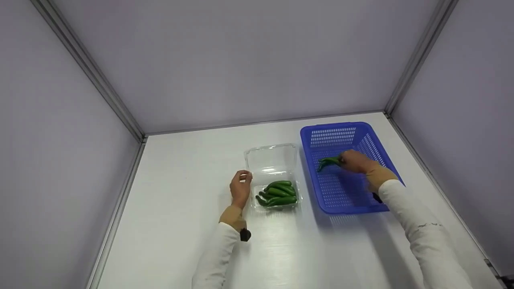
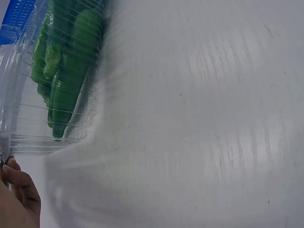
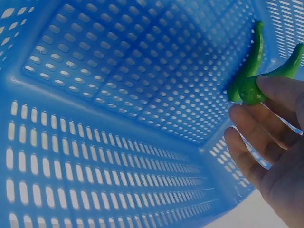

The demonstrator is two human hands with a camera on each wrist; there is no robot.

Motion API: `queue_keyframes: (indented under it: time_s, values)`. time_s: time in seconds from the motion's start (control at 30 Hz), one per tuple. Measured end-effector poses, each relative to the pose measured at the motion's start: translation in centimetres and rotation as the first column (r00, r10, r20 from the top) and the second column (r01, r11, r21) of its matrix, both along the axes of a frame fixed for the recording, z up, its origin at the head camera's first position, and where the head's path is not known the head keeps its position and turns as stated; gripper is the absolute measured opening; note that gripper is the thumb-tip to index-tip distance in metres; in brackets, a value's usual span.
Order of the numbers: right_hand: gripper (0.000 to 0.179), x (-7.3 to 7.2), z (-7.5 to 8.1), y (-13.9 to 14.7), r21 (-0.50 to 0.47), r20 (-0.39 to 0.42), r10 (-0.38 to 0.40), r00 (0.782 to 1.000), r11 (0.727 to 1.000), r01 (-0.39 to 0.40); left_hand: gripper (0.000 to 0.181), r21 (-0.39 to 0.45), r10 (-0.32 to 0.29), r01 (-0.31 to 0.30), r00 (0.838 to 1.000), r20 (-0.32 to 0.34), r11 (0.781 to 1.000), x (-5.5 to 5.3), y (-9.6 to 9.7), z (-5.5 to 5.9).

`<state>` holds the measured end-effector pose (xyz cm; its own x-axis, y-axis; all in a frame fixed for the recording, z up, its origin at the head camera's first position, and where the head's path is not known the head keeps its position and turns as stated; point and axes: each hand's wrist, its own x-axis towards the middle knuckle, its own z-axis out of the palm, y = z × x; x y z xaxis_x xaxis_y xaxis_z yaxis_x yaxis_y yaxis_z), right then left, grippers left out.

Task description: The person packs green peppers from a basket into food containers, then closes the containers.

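My right hand (image 1: 357,161) reaches into the blue plastic basket (image 1: 349,210) and pinches a green chili pepper (image 3: 285,71) between thumb and fingers. Right behind it in the right wrist view is a second green pepper (image 3: 252,57), overlapped by the held one. To the left, a clear hinged plastic container (image 1: 273,158) stands with its lid raised. Several green peppers (image 1: 277,192) lie side by side in its near half. My left hand (image 1: 240,188) pinches the container's left edge between thumb and fingertips, as the left wrist view also shows.
The basket has slotted walls and stands right of the container on a white table (image 1: 180,200). A pale back wall (image 1: 257,60) and side panels with metal corner posts enclose the table.
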<state>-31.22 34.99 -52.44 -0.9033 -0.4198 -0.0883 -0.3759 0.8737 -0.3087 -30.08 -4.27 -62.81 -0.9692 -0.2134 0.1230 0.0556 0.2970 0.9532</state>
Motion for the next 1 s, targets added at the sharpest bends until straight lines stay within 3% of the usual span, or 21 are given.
queue_keyframes:
  time_s: [0.4,1.0]
  values:
    - [0.014,1.0,1.7,-2.1,-0.103,-0.087,0.06,0.994,0.992,-0.069,0.008,-0.01,0.013,-0.013,0.999,-0.044,1.0,-0.1,-0.1,0.3]
    - [0.014,1.9,2.4,-6.7,-0.111,-0.131,0.177,0.975,0.975,-0.192,0.011,-0.008,0.01,-0.01,1.0,-0.006,1.0,-0.1,-0.3,0.4]
